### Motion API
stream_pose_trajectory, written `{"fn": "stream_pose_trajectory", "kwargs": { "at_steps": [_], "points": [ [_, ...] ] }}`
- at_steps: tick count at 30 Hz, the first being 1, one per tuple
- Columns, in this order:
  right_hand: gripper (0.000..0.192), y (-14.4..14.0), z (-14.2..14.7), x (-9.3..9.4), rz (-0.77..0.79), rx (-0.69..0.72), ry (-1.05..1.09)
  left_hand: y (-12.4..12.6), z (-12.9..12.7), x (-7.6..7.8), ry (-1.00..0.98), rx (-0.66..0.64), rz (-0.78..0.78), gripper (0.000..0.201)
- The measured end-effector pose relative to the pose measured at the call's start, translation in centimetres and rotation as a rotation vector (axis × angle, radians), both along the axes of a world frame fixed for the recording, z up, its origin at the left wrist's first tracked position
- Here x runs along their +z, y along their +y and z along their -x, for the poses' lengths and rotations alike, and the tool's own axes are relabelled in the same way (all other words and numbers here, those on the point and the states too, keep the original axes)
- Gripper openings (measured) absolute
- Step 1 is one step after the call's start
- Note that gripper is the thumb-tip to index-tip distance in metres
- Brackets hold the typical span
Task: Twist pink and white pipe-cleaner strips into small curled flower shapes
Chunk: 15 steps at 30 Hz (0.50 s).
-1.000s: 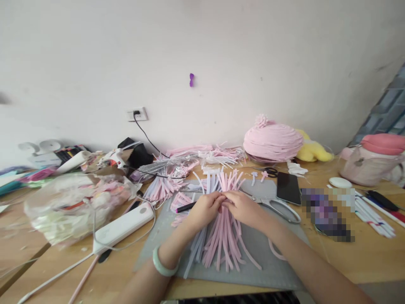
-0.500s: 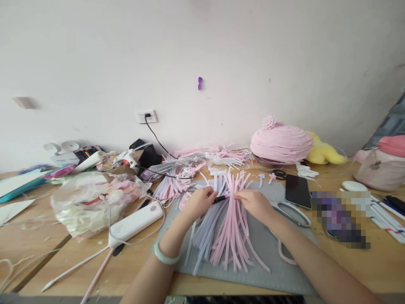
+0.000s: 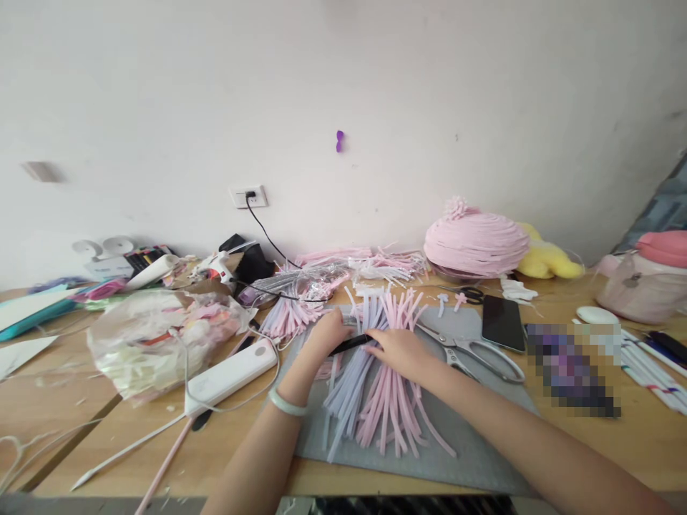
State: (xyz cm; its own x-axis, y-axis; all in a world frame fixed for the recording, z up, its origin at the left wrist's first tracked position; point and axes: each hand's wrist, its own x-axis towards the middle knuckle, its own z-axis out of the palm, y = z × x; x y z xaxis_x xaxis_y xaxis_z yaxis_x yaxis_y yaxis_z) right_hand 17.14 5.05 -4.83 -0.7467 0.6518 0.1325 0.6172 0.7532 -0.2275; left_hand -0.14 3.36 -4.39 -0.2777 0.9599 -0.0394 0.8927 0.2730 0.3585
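My left hand (image 3: pixel 330 333), with a pale green bangle on the wrist, is closed at the left end of a black marker (image 3: pixel 350 345). The fingertips of my right hand (image 3: pixel 401 352) close on the marker's other end. Beneath the marker lies a fanned bundle of lilac fuzzy stems (image 3: pixel 348 402). To its right, partly covered by my right hand, spreads a bundle of pink fuzzy stems (image 3: pixel 394 422). Both bundles rest on a grey cutting mat (image 3: pixel 461 458). Large grey-handled scissors (image 3: pixel 475 355) lie on the mat right of my right hand.
A white power strip (image 3: pixel 233 379) with cables and a plastic bag of scraps (image 3: pixel 161 343) lie on the left. More stems in clear wrap (image 3: pixel 300 282) sit behind. A pink stem-covered dome (image 3: pixel 476 243) stands at the back right, near a dark phone (image 3: pixel 503 323).
My right hand has left the pink bundle and moved left onto the marker's end. The marker's magenta band no longer shows. The scissors' blades have come into view.
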Motion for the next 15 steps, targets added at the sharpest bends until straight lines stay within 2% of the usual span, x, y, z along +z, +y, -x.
{"fn": "stream_pose_trajectory", "kwargs": {
  "at_steps": [4, 6, 9, 11, 13, 14, 15],
  "points": [
    [0.026, 0.6, 1.9, 0.8, -0.025, 0.005, -0.136, -0.6, 1.4, 0.2, -0.068, 0.076, 0.018, 0.01],
    [0.024, 1.1, 2.2, 1.2, -0.013, -0.02, -0.144, -0.7, 2.0, 0.2, -0.137, 0.09, 0.001, 0.019],
    [0.023, 2.2, 2.1, 1.5, 0.001, -0.085, -0.137, -0.6, 2.9, 0.8, -0.261, 0.155, -0.137, 0.022],
    [0.024, 3.0, 1.8, 1.3, 0.011, -0.134, -0.123, -0.8, 3.4, 1.7, -0.363, 0.232, -0.296, 0.019],
    [0.024, 3.6, 1.3, 1.1, 0.022, -0.16, -0.092, -1.2, 3.7, 2.6, -0.553, 0.308, -0.543, 0.021],
    [0.025, 3.8, 1.1, 1.1, 0.027, -0.163, -0.067, -1.4, 3.7, 3.1, -0.843, 0.354, -0.805, 0.018],
    [0.025, 3.9, 1.0, 1.0, 0.03, -0.162, -0.039, -1.6, 3.6, 3.5, -0.957, 0.362, -0.908, 0.019]
  ]
}}
